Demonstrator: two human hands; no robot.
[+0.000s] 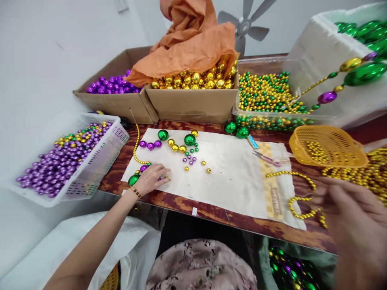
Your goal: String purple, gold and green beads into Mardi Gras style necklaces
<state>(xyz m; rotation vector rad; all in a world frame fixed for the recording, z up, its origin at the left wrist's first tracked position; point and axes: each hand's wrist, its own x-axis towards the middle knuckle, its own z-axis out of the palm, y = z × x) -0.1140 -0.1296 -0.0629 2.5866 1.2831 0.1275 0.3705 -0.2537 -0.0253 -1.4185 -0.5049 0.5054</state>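
My left hand (152, 177) lies on the white cloth (236, 185) with its fingers stretched out, partly covering some beads. A large green bead (133, 180) and a purple bead (143, 168) show beside it, and a strand of small gold beads (137, 149) runs up from there. At the right, my blurred right hand (350, 205) is closed in a pinch at a gold bead string (298, 201), which curls over the cloth's edge. Loose gold beads (174, 148), purple beads (150, 146) and a green bead (190, 139) lie in small groups mid-cloth.
Scissors (266, 158) lie near an orange basket (328, 139). A white basket (111, 141) of purple beads stands left. Behind are cardboard boxes (190, 104), an orange cloth (193, 48), a clear bin (272, 112) of gold-green beads and a foam box (314, 52).
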